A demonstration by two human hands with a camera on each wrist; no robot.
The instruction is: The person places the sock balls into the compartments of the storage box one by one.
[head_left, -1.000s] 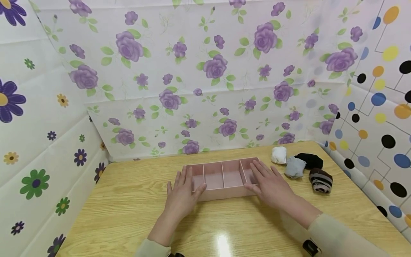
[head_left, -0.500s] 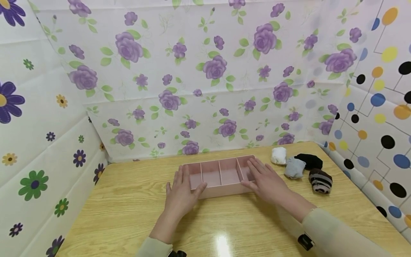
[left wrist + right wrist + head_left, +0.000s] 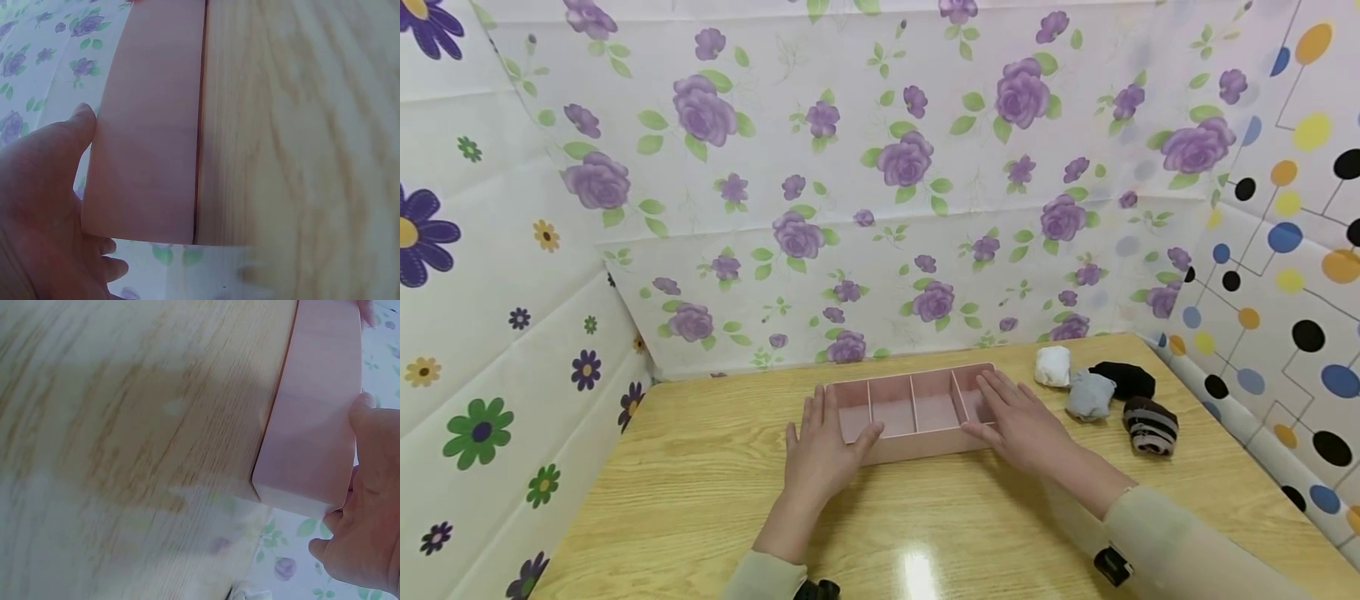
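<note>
A shallow pink box (image 3: 917, 446) with several compartments in a row sits on the wooden table, its compartments bare inside. At its left end is my left hand (image 3: 822, 457), fingers extended along the end wall and thumb at the front rim. My right hand (image 3: 1026, 429) lies over the right end in the same way, fingers fairly straight, thumb at the front edge. Both wrist views show the plain front wall of the pink box (image 3: 147, 125), with the thumb of each hand touching near its top edge. The right hand hides part of the rightmost compartment.
Right of the box lie rolled cloth bundles that look like socks: a white one (image 3: 1052, 366), a light grey one (image 3: 1090, 395), a black one (image 3: 1123, 380) and a brown striped one (image 3: 1151, 426). Patterned cloth walls (image 3: 880, 250) enclose the table (image 3: 700, 483) at the back and sides.
Over the first half second the box slid slightly left and back, its right end most, with both hands on it. Since then box and hands have stayed almost still.
</note>
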